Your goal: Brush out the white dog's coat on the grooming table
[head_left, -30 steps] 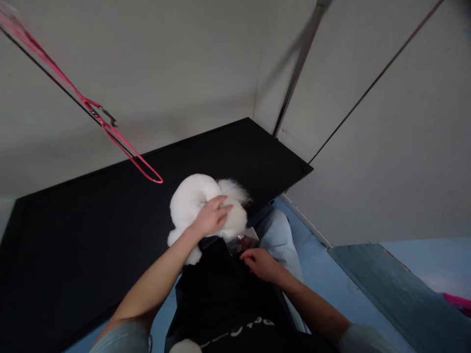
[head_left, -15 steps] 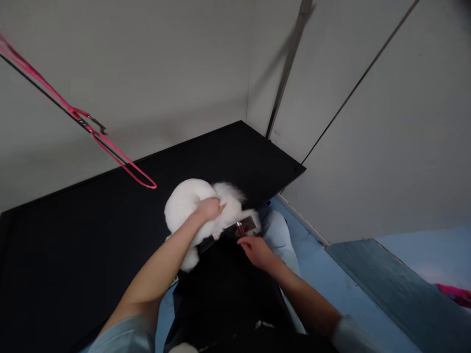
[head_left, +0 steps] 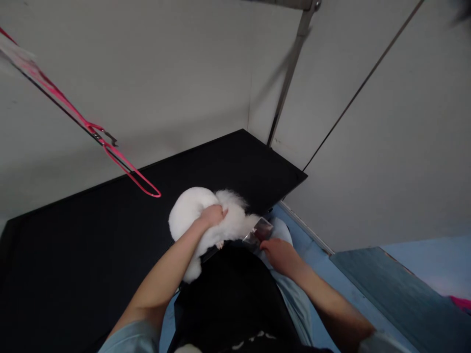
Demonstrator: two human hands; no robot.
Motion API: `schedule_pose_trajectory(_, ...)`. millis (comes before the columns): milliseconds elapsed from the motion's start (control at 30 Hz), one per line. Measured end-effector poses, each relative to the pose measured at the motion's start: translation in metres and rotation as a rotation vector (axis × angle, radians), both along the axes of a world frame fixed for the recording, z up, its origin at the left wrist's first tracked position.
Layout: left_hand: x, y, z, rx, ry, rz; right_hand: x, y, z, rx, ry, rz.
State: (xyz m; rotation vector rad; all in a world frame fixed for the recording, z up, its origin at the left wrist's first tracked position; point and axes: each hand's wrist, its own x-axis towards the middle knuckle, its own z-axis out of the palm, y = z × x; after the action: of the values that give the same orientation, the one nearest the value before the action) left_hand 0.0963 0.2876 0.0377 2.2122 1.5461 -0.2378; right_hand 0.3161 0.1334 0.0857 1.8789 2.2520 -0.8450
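A white, fluffy, small animal (head_left: pixel 233 223), apparently a dog, lies at the front edge of the black table (head_left: pixel 110 235). Its left part looks smooth and round; longer fur spreads on the right. My left hand (head_left: pixel 213 215) is closed on the animal, its fingers partly sunk in the fur. In my right hand (head_left: pixel 279 252) is the handle of a slicker brush (head_left: pixel 263 228), whose flat rectangular head is at the tip of the fur on the right. Some motion blur hides whether the bristles still touch the fur. A small pinkish bit, perhaps a paw, shows below the body.
A pink loop leash (head_left: pixel 132 174) hangs over the table at the left. Behind stand a grey wall (head_left: pixel 165 73) and a metal post (head_left: pixel 290 73). My black apron (head_left: pixel 228 299) meets the table edge. A grey-blue board (head_left: pixel 397 294) lies to the right by the blue floor.
My right hand has moved the brush outward to the right, drawing a tuft of fur along. My left hand keeps its hold. The whole view has shifted slightly.
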Motion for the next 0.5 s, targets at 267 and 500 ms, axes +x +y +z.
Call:
schedule_pose_trajectory(267, -0.010, 0.007, 0.005, -0.062, 0.040, 0.020, -0.030, 0.016, 0.003, -0.010, 0.000, 0.147)
schedule_pose_trajectory(500, -0.010, 0.008, 0.003, -0.060, 0.004, 0.011, -0.037, 0.006, 0.009, 0.036, 0.003, 0.154)
